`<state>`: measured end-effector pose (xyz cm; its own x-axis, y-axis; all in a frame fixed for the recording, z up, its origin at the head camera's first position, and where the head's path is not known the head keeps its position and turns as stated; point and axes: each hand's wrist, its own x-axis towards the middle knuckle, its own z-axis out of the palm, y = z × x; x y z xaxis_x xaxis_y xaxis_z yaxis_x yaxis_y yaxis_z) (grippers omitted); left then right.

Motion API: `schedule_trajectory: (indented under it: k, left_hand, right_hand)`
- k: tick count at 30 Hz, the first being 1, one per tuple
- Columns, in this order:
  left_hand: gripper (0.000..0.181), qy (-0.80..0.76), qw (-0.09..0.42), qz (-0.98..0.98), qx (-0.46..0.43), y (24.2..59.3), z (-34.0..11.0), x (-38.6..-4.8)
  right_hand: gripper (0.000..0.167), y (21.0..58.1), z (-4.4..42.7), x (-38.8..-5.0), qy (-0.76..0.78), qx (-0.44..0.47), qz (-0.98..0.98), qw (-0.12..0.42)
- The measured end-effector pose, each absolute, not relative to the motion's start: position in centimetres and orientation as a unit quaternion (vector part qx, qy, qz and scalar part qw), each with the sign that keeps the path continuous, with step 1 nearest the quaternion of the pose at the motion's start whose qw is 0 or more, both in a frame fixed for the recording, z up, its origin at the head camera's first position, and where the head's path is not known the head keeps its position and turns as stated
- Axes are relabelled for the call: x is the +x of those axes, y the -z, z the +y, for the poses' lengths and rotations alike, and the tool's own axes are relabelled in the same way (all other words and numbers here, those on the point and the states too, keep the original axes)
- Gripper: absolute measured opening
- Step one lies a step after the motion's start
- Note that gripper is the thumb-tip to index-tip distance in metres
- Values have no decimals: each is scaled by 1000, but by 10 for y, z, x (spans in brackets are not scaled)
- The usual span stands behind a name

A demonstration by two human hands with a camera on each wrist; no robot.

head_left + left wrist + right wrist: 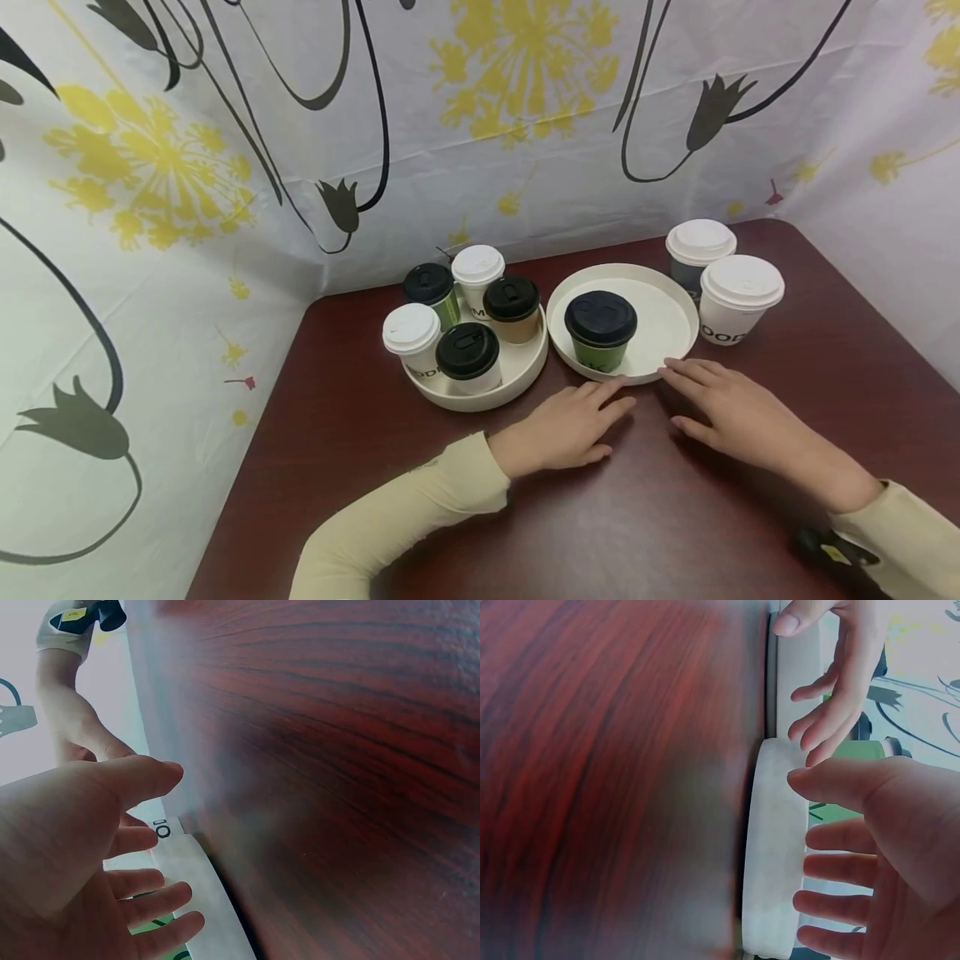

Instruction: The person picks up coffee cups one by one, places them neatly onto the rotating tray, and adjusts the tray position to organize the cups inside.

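A white round tray [678,337] lies on the dark red table, with one green paper cup [600,354] under a black lid standing in its front left part. My left hand [566,425] is at the tray's front edge, fingers extended and spread. To the right, my right hand [738,412] has its fingertips at the front right of the same rim. In the right wrist view the fingers [840,868] look straight and hold nothing; the tray's side wall [776,855] is right beside them. The left wrist view shows the left palm [52,832] empty as well.
Left of it, touching or nearly so, a second white tray [472,402] carries several lidded cups, some with black lids and some white. Two white-lidded cups, a dark one [686,275] and a white one [731,312], stand right of the first tray. Patterned curtains [420,183] border the table.
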<state>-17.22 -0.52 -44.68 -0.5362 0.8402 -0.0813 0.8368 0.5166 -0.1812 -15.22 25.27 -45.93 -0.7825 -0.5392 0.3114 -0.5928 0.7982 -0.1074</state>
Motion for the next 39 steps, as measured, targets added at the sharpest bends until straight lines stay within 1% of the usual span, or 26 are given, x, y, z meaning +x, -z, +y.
schedule_trajectory:
  k: [7, 12, 16, 22, 27, 34, 39]
  left_hand:
    - [72, -92, 26, -876, -473, 447, -7, -173]
    - [72, -85, 29, -882, -462, 450, -8, -175]
    - [74, -79, 28, -891, -447, 453, -10, -178]
    - [84, -69, 34, -897, -435, 452, -13, -178]
    - [87, -84, 24, -902, -422, 453, -14, -179]
    - [87, -104, 11, -910, -402, 451, -16, -179]
    - [86, -100, 2, -912, -398, 449, -17, -180]
  right_hand:
    - [67, 459, 253, -151, -114, 298, -940, 117]
    - [70, 460, 256, -153, -113, 290, -944, 110]
    - [69, 459, 259, -155, -111, 282, -946, 114]
    - [65, 461, 264, -158, -108, 275, -948, 117]
    - [64, 462, 268, -160, -108, 269, -950, 116]
    - [65, 466, 275, -165, -114, 272, -947, 129]
    - [65, 467, 277, -168, -114, 269, -948, 126]
